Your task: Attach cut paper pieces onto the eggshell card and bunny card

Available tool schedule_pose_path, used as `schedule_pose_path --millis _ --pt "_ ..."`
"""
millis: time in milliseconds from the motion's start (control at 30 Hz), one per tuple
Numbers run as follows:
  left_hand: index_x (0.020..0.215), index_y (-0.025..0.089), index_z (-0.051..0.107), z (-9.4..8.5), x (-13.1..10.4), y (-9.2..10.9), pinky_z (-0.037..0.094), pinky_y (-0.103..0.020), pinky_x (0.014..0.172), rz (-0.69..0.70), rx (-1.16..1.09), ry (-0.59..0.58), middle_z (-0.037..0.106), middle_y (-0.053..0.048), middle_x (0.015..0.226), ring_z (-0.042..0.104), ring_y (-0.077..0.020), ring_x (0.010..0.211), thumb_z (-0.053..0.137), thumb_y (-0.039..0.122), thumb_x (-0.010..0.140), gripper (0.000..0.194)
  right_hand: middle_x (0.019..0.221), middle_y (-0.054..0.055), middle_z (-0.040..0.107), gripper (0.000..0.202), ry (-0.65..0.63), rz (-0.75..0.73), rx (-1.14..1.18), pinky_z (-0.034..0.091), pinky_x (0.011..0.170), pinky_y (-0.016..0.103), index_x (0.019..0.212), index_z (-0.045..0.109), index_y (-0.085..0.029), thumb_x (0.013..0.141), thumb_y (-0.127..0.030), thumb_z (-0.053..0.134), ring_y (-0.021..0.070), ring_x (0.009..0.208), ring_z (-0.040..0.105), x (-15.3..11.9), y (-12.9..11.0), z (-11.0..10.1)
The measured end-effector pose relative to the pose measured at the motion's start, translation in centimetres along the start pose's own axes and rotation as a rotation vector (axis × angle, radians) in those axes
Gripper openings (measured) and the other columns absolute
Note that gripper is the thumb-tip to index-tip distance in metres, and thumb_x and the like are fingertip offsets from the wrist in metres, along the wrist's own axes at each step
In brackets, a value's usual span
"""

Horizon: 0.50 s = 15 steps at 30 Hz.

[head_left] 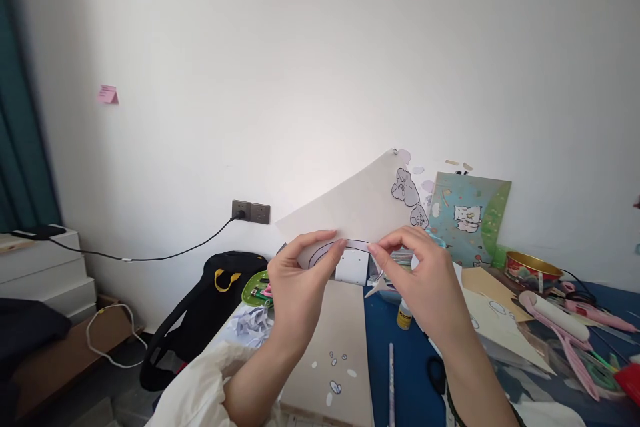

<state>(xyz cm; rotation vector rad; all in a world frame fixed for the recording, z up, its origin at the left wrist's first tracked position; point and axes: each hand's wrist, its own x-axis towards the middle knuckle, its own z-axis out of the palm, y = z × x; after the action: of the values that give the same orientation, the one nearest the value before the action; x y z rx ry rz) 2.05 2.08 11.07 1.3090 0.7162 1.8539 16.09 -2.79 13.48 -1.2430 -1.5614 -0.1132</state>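
My left hand (303, 280) pinches a curved paper cut-out (358, 245), grey-lilac with a black outline, between thumb and fingertips. At its other side my right hand (423, 270) grips the edge, also thumb against fingers. Part of the cut-out is hidden behind my fingers. Right behind it rises a large pale sheet (345, 203), tilted; whether it touches my hands I cannot tell. Grey outlined cartoon figures (405, 188) show at its right edge. Below my hands lies a beige board (345, 327) bearing several small oval paper pieces (336, 387).
A patterned stick (391, 380), black-handled scissors (437, 373) and a yellow-labelled bottle (404, 315) are on the blue table (377, 340). Crumpled paper strips (250, 325) and a green tray (254, 285) lie left. Rightward are a red tin (533, 271) and a pink-handled roller (560, 320).
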Motion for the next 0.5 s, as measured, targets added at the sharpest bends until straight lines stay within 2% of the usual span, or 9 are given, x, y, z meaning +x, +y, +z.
schedule_pose_path --millis 100,233,333,500 --pt "0.079 0.025 0.076 -0.03 0.03 0.12 0.052 -0.020 0.059 0.015 0.018 -0.030 0.074 0.001 0.077 0.066 -0.0139 0.068 0.080 0.029 0.066 0.014 0.070 0.000 0.059 0.023 0.019 -0.008 -0.032 0.040 0.075 0.033 0.066 0.054 -0.022 0.086 -0.032 0.057 0.0182 0.075 0.053 -0.04 -0.03 0.02" --pt "0.096 0.027 0.075 -0.08 0.02 0.45 0.053 -0.027 0.084 0.057 0.046 -0.188 0.074 -0.001 0.104 0.066 -0.0203 0.101 0.067 0.028 0.081 0.018 0.079 0.001 0.061 0.017 0.158 0.057 -0.082 0.042 0.074 0.034 0.089 0.058 -0.022 0.083 -0.039 0.059 0.0198 0.079 0.055 0.00 0.13 -0.11" --pt "0.113 0.029 0.068 -0.11 -0.06 0.63 0.051 -0.030 0.091 0.053 0.072 -0.340 0.066 -0.001 0.123 0.057 -0.0223 0.117 0.058 0.027 0.087 0.028 0.085 0.003 0.063 0.022 0.111 0.099 -0.035 0.043 0.074 0.033 0.095 0.060 -0.024 0.082 -0.042 0.059 0.0208 0.083 0.056 0.10 0.25 -0.23" --pt "0.126 0.030 0.060 -0.13 -0.36 0.34 0.044 -0.033 0.101 0.059 0.061 -0.495 0.059 0.000 0.133 0.052 -0.0225 0.124 0.050 0.028 0.092 0.035 0.086 0.004 0.066 0.023 0.034 0.222 0.085 0.045 0.066 0.031 0.092 0.063 -0.024 0.078 -0.043 0.062 0.0219 0.080 0.057 0.38 0.62 -0.09"
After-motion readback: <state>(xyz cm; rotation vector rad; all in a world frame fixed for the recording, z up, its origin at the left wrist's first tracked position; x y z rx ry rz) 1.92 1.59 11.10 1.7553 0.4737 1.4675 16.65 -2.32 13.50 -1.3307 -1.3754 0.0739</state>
